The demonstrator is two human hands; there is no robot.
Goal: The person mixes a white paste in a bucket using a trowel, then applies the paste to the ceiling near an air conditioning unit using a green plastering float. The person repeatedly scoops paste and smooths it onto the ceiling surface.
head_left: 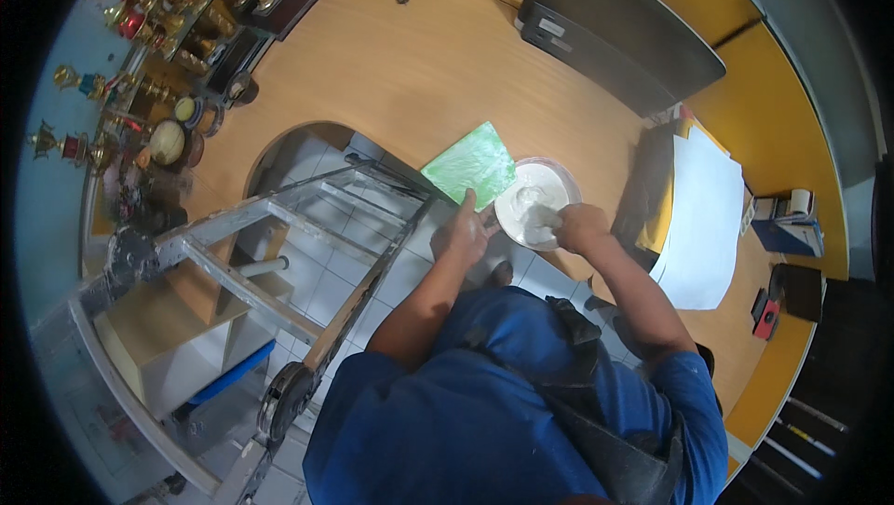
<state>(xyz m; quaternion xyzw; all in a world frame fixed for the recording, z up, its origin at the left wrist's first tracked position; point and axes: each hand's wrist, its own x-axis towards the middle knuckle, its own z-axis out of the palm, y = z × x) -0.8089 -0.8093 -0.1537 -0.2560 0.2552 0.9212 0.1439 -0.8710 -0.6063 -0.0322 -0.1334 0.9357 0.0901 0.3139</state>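
My left hand grips a flat green board, smeared with pale material, with the thumb lying on its near corner. Just right of the board is a round tub of thick white paste at the desk's front edge; whether my left fingers also touch it, I cannot tell. My right hand is closed at the tub's right side, around a tool I cannot make out clearly that dips into the paste.
An aluminium ladder stands left of me over tiles. The curved wooden desk holds trophies, a black monitor, a cable, paper sheets and binders. An open shelf unit sits below the ladder.
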